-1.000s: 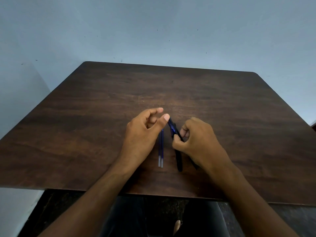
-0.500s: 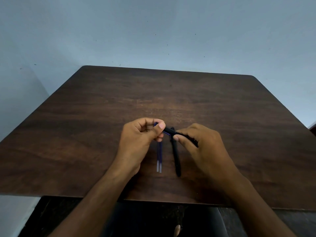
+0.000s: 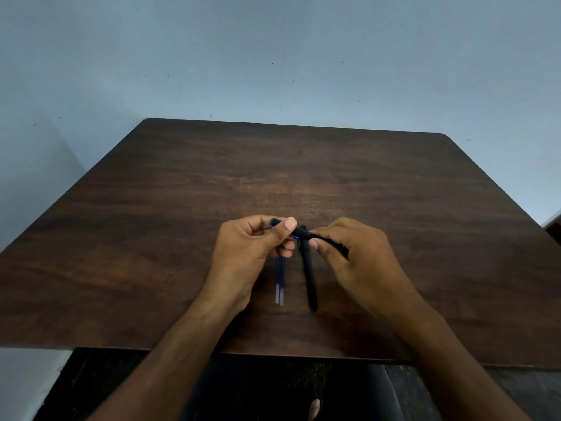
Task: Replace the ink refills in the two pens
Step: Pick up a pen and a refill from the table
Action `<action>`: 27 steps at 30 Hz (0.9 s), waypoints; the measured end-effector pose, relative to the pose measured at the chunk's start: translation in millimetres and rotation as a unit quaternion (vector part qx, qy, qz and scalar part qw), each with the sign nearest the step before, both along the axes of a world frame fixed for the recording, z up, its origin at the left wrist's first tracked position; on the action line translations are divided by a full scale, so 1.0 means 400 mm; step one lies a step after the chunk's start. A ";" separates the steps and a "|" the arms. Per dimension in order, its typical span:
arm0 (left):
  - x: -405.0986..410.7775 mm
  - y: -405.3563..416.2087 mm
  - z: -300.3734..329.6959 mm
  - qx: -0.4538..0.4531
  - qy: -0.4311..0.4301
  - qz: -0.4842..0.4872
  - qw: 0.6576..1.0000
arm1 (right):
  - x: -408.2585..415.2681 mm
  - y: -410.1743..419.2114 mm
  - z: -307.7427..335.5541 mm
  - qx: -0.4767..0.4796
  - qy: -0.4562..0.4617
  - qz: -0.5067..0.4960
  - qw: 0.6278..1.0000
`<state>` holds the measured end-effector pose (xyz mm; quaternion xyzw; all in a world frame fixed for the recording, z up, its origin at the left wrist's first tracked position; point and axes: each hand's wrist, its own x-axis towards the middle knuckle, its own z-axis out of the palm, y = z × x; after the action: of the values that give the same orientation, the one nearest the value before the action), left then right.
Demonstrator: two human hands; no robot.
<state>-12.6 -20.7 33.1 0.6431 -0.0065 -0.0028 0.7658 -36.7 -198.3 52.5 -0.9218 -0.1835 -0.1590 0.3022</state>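
Both hands grip one black pen (image 3: 303, 233): left hand (image 3: 246, 253) fingers pinch its 9 o'clock end, right hand (image 3: 361, 262) fingers the barrel; 2nd pen (image 3: 309, 278) & two refills (image 3: 280, 281) on counter (image 3: 151, 238).

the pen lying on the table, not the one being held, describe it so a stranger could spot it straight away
On the dark wooden table, look between the two hands near the front edge. The black pen lies there pointing away from the person, right of the two thin blue refills; it is thicker, black and untouched.

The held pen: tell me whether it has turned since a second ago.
Yes. The held pen has swung from steeply angled to nearly crosswise against the pen lying on the table.
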 end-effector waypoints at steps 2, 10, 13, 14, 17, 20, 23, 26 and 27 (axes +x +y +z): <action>-0.001 0.002 0.005 0.005 -0.003 0.011 1.000 | 0.000 0.000 0.001 -0.007 0.005 0.012 1.000; -0.001 0.025 0.029 -0.001 0.005 0.007 1.000 | -0.007 0.005 0.011 -0.047 -0.038 0.036 0.997; -0.001 0.030 0.035 -0.002 0.000 0.013 1.000 | -0.006 0.009 0.013 -0.041 -0.058 0.043 0.997; -0.001 0.031 0.038 0.000 -0.002 0.015 1.000 | -0.004 0.009 0.014 -0.036 -0.063 0.044 0.996; -0.001 0.035 0.048 0.006 -0.007 0.022 1.000 | 0.001 0.013 0.018 -0.044 -0.076 0.044 0.995; -0.005 0.035 0.047 -0.002 -0.003 0.036 0.999 | -0.003 0.024 0.016 -0.050 -0.075 0.043 0.995; -0.010 0.036 0.046 0.000 0.007 0.036 0.999 | -0.004 0.024 0.013 -0.039 -0.063 0.057 0.996; -0.012 0.042 0.044 0.004 0.007 0.040 0.999 | -0.002 0.029 0.014 -0.045 -0.069 0.058 0.995; -0.011 0.046 0.042 0.003 0.004 0.043 0.999 | -0.002 0.032 0.014 -0.049 -0.071 0.057 0.995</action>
<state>-17.2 -2.3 49.9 0.6452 0.0249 0.0275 0.7631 -37.6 -185.5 58.3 -0.9098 -0.2646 -0.1976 0.2516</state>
